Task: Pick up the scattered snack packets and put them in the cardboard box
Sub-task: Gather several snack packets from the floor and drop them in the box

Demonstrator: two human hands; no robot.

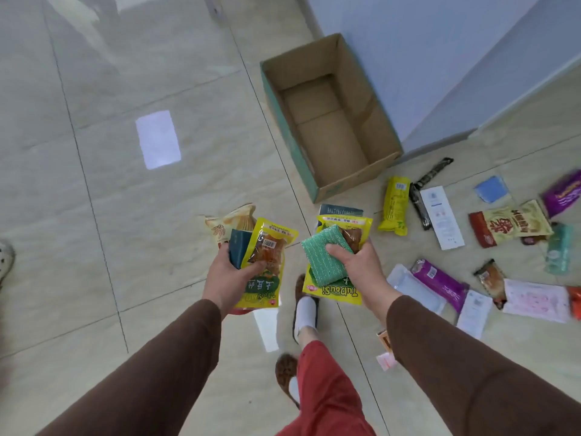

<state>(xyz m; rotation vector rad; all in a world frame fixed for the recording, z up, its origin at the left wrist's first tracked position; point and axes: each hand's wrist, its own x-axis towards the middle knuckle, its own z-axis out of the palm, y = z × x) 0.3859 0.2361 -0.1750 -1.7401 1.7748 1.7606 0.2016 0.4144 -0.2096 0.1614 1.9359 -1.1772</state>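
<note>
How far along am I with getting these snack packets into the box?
Nothing is packed yet: the cardboard box shows only its bare bottom. In hand: your left hand grips a bunch of packets, and your right hand holds another stack topped by a green packet. Left: many packets on the floor to your right, like the yellow one.

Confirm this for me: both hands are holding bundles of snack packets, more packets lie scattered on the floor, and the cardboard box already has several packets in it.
One detail is wrong. In the head view the cardboard box is empty; only its bare bottom shows. The rest stands: the left hand and the right hand each grip a bundle of packets, and more lie scattered on the floor.
</note>
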